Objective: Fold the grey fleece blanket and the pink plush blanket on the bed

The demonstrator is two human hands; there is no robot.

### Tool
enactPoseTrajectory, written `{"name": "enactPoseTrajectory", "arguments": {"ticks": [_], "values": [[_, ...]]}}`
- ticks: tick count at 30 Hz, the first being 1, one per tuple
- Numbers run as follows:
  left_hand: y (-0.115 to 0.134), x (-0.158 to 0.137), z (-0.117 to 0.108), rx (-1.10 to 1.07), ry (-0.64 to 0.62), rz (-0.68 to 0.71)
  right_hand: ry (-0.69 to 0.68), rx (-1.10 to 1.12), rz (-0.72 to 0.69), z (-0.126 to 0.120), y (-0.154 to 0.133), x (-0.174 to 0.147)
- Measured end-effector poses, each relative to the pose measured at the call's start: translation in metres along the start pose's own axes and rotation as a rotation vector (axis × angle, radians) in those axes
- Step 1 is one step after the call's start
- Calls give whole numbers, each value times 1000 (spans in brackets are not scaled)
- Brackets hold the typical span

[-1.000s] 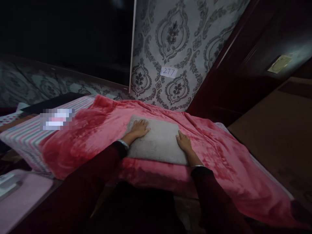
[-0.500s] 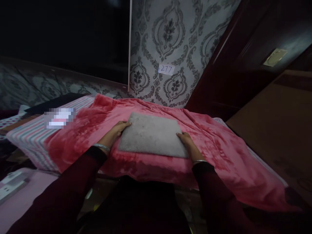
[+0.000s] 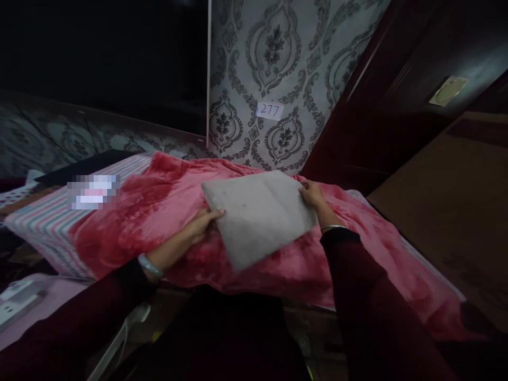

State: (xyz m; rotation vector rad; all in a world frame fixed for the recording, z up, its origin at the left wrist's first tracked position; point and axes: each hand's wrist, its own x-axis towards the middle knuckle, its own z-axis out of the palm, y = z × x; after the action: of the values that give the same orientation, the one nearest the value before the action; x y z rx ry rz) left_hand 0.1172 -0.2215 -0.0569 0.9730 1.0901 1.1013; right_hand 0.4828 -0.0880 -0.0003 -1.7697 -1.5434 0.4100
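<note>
A flat grey rectangular pad [image 3: 262, 217], with a soft, fabric-like surface and a few small dark spots, is held tilted above a pink and red plush blanket [image 3: 143, 222]. My left hand [image 3: 204, 222] grips its left edge, thumb on top and fingers underneath. At its upper right edge, my right hand [image 3: 311, 194] is closed on the pad in a pinch. The near corner of the pad points down toward me. Its underside is hidden.
Striped cloth [image 3: 47, 222] shows under the blanket at left, with a blurred-out item on it. A large dark screen [image 3: 103, 63] hangs behind. A cardboard-brown panel [image 3: 444, 211] stands at right. A white power strip [image 3: 19, 307] lies at lower left.
The pad has turned, its right side swinging up and away and its near left corner coming toward me. My right hand has moved up and slightly right; my left hand slightly down and right.
</note>
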Motion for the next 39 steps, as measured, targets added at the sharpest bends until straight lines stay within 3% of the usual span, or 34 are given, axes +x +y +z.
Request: {"name": "enactPoseTrajectory", "arguments": {"ticks": [2,4,6,9,11,14,19,24,28,31,35,37,39], "values": [[-18,-13,-10,103,-133,-192,-25,-72,-37,7,-8,-6],[-25,-18,-21,268,-196,-261,-95,-170,-157,25,-16,-31],[-20,-17,-25,481,-107,-121,-185,-278,-324,48,-24,-70],[-3,-5,-9,846,58,299,-320,-393,-490,82,-34,-142],[1,6,9,1109,1,501,-387,-448,-547,99,-38,-181],[-14,22,27,1427,-176,556,-431,-508,-585,108,-35,-203],[-42,34,23,1552,-209,533,-393,-590,-460,83,8,-155],[-40,36,18,1548,-200,529,-267,-659,-198,39,60,-103],[-30,32,24,1529,-217,478,-213,-678,-52,27,51,-97],[-29,12,39,1513,-223,519,-211,-654,-227,45,15,-106],[-51,-23,59,1533,-286,643,-447,-556,-636,86,-21,-109],[-66,-32,61,1542,-261,672,-501,-555,-673,98,-21,-98],[-77,-35,59,1556,-215,725,-463,-585,-572,100,-11,-78]]}}
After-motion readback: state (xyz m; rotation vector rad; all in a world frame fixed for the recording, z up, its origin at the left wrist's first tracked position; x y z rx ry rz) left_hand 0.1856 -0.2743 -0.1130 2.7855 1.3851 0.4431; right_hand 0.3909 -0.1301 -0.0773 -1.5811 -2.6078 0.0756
